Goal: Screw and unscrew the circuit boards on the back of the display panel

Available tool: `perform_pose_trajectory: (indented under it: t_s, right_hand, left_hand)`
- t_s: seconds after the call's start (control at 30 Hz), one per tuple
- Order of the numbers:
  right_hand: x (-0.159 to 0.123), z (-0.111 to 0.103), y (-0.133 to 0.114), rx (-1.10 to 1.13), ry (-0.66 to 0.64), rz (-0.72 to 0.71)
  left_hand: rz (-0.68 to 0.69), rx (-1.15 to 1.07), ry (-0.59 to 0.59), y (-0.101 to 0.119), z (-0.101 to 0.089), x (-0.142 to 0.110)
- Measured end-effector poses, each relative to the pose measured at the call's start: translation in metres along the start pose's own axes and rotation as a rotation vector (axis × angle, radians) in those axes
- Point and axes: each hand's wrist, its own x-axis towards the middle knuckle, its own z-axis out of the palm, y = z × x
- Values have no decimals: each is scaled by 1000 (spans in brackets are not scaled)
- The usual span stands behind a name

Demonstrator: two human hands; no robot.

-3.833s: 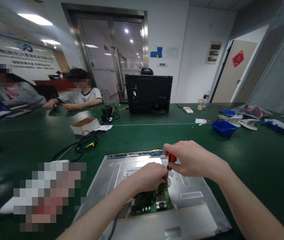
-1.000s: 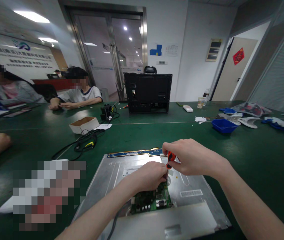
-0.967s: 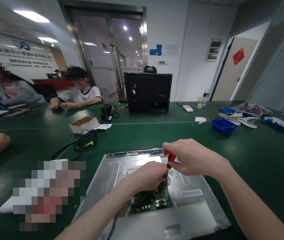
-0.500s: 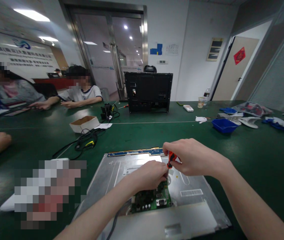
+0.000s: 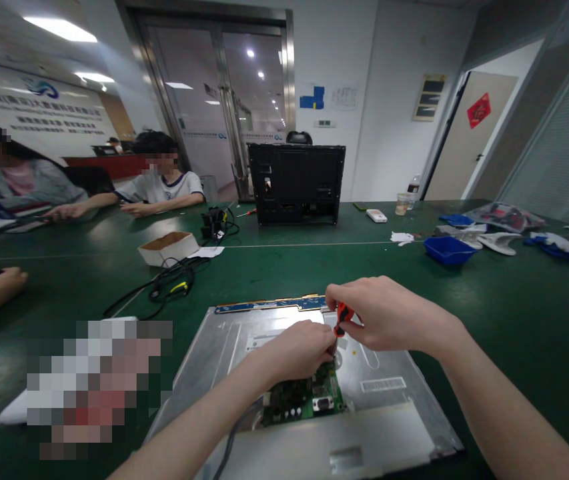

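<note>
In the lower middle of the frame, the right hand (image 5: 384, 317) has its fingers closed around an orange-handled screwdriver (image 5: 341, 315), held upright over the green circuit board (image 5: 304, 400). The left hand (image 5: 299, 350) is just beside it, its fingers pressed together at the tool's tip. The board sits on a metal panel (image 5: 394, 393) lying flat on the green surface (image 5: 514, 313).

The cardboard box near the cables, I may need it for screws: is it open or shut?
Open. The cardboard box shows its brown inside from above, with no lid over it. Whether anything lies in it cannot be told.
</note>
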Motion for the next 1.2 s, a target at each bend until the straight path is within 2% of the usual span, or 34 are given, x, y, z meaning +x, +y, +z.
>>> perform_pose_trajectory:
  t_s: [0.43, 0.6, 0.93, 1.2]
  right_hand:
    - [4, 1, -2, -30, 6, 45]
    - [8, 6, -2, -111, 47, 109]
    - [4, 5, -2, -2, 37, 8]
    - [8, 5, -4, -89, 28, 88]
  left_hand:
    - [-15, -53, -7, -1, 2, -1]
    - [-33, -54, 2, -1, 2, -1]
    - [-34, -50, -6, 0, 2, 0]
    - [-27, -62, -1, 0, 2, -1]
